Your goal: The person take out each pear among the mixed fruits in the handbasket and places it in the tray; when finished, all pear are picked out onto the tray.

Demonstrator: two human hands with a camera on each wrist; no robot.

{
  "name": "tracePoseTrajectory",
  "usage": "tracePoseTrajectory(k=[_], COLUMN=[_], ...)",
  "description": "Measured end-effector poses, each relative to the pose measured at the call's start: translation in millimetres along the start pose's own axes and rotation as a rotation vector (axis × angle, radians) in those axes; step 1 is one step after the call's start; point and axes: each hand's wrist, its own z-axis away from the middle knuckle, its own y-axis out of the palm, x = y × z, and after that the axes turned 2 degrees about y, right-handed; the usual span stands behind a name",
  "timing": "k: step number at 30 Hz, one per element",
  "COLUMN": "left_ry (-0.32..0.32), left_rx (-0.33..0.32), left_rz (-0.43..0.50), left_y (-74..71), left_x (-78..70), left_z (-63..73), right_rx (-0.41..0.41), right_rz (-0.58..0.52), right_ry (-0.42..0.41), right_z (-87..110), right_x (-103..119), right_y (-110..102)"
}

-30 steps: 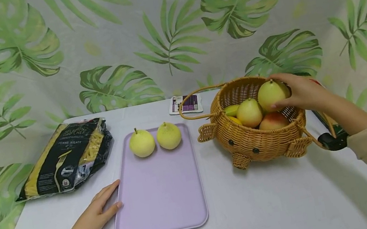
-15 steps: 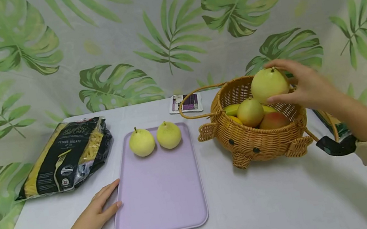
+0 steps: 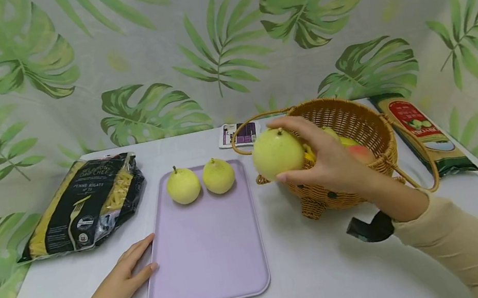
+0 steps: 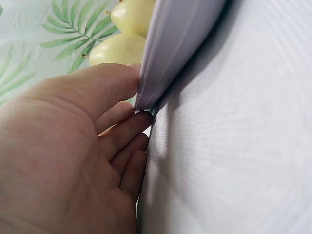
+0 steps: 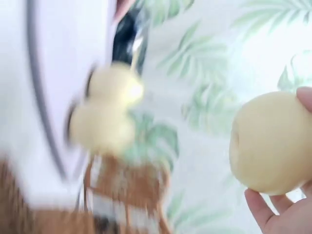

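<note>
In the head view my right hand (image 3: 331,157) grips a yellow-green pear (image 3: 277,154), held in the air between the lilac tray (image 3: 207,258) and the wicker basket (image 3: 388,143). The right wrist view shows that pear (image 5: 273,144) pinched between thumb and fingers. My left hand (image 3: 124,282) rests on the white table, its fingertips touching the tray's left edge. Up close in the left wrist view, the thumb and fingers of the left hand (image 4: 73,146) lie against the tray's rim (image 4: 168,48). Two pears (image 3: 183,185) sit side by side at the tray's far end.
Inside the basket are more fruits, partly hidden by my right hand, including a reddish one (image 3: 362,153). A bag of penne (image 3: 84,207) lies left of the tray. Behind stands a small purple-white packet (image 3: 237,134); a green-and-tan bag (image 3: 426,135) lies right of the basket.
The right hand has lifted the pear out of the basket and carried it left, past the basket's rim towards the tray. The left hand has stayed at the tray's edge.
</note>
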Motion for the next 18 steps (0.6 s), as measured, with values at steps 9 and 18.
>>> tracePoseTrajectory(k=[9, 18], left_ry=[0.003, -0.012], left_rx=[-0.002, 0.001], left_rz=[-0.004, -0.010], left_y=[-0.5, 0.0], left_x=[-1.7, 0.5], left_z=[0.2, -0.4], right_rx=[0.069, 0.119], right_rz=[-0.179, -0.292], right_ry=[-0.044, 0.094], right_z=[-18.6, -29.9], right_x=[1.3, -14.3], right_y=[84.7, 156.2])
